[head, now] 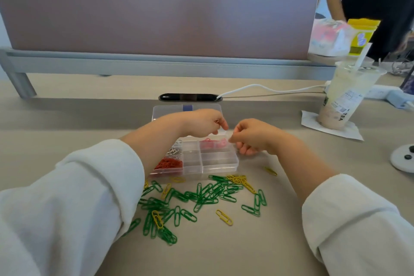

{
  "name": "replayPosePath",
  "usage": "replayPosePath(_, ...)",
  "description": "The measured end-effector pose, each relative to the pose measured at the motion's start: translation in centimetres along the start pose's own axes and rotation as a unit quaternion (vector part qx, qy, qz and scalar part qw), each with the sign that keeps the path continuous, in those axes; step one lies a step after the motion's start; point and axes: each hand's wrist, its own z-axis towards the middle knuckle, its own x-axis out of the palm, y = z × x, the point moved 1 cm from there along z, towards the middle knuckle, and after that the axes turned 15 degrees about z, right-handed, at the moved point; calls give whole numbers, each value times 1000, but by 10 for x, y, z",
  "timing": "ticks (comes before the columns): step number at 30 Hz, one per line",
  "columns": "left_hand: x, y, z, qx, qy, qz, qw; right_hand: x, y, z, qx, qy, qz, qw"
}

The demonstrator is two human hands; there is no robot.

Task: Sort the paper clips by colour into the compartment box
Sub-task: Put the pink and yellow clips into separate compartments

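L hand [201, 123] pinches reddish clip [216, 121] over compartment box [220, 164]; R hand [251, 135] curled, can't tell if holding anything. Risk: hands crowded, clip could slip in w/ pink clips [210, 141].

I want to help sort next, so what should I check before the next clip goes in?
Box open: ok, the compartment box lies open.
Free room: ok, its front right compartment looks empty.
Colours kept apart: ok, pink clips, red clips and silver clips each have their own compartment.
Table sorted: not ok, green clips and yellow clips lie loose before the box.
Left hand pinches a small clip: ok; its colour, cannot tell.
Right hand free: cannot tell, fingers curled.
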Motion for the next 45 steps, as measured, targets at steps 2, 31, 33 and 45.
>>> replayPosePath(2, 2, 1, 0, 22, -24, 9, 999, -2, -6, 0, -15, -3, 36, 999)
replayPosePath(31, 5, 14, -26, 79, -120, 63, 988, -3, -17, 6, -38, 12, 91, 995)
replayPosePath(33, 4, 14, -30, 81, -97, 109, 986, -3, -16, 5, -40, 10, 83, 996)
replayPosePath(45, -1, 14, -31, 62, -35, 199, 977, 7, -9, 5, -35, -35, 48, 998)
